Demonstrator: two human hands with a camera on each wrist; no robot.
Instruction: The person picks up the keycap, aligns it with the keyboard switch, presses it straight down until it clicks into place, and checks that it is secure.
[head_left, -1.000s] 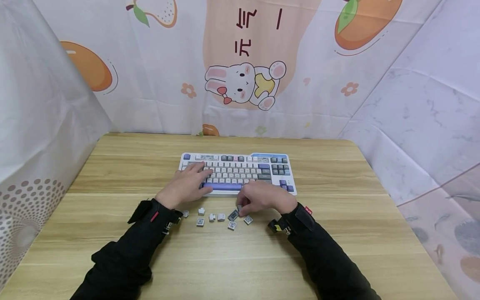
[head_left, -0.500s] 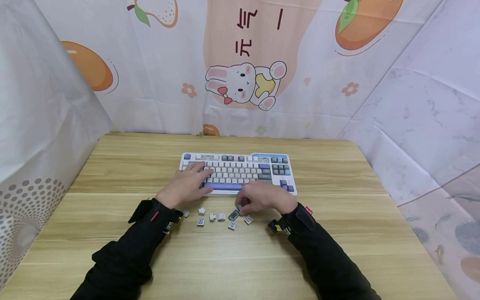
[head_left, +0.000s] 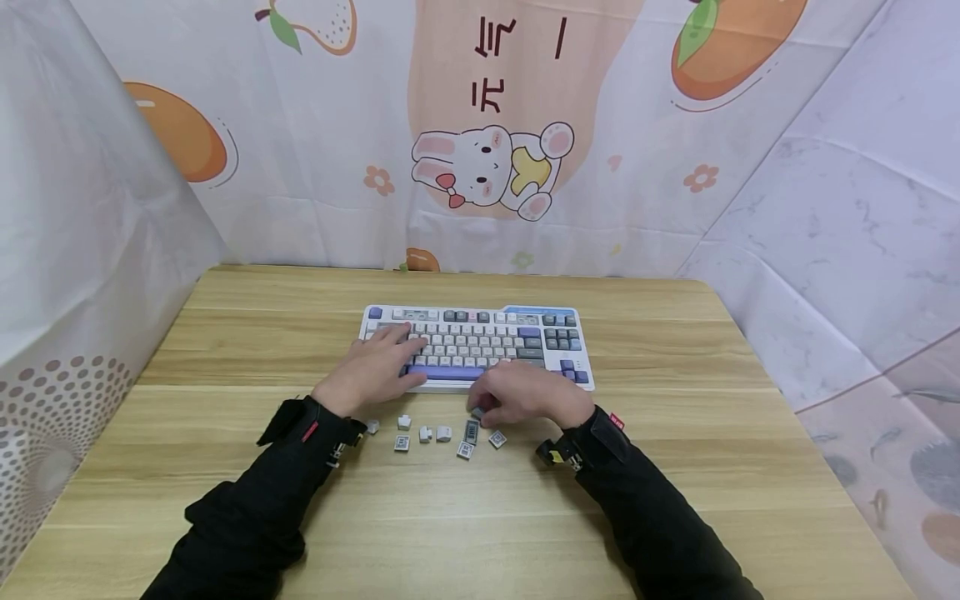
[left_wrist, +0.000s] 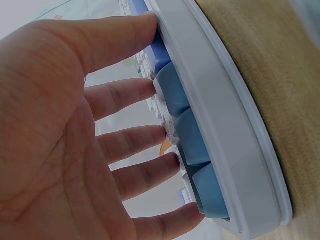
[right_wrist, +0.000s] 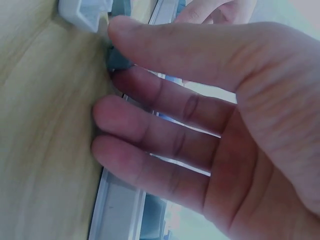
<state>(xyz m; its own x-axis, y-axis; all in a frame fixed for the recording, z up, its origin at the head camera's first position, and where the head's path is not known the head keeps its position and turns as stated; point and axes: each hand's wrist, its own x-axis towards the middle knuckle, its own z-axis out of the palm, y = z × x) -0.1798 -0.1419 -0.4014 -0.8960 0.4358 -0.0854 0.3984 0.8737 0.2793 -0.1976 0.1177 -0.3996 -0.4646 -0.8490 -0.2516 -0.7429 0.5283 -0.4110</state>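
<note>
A white keyboard (head_left: 450, 386) with white, grey and purple keys lies on the table. My left hand (head_left: 372, 367) rests with spread fingers on its left end; in the left wrist view the fingertips touch the keys and the thumb lies at the purple spacebar (left_wrist: 161, 52). In front of the keyboard, my right hand (head_left: 525, 392) pinches a small grey keycap (right_wrist: 118, 60) between thumb and index finger, low over the table. A longer dark grey keycap (head_left: 471, 431) lies just below these fingertips. Beside it are two light keycaps, one nearer me (head_left: 465, 451) and one to the right (head_left: 497, 439).
More loose keycaps lie to the left, among them a white one (head_left: 444, 434) and an upturned one (head_left: 402, 443). The wooden table (head_left: 480, 533) extends on all sides of the keyboard. A printed curtain (head_left: 315, 167) hangs behind it.
The longer dark keycap has turned from slanted to nearly straight up and down in the head view. My right fingers have shifted slightly left; the left hand stays in place.
</note>
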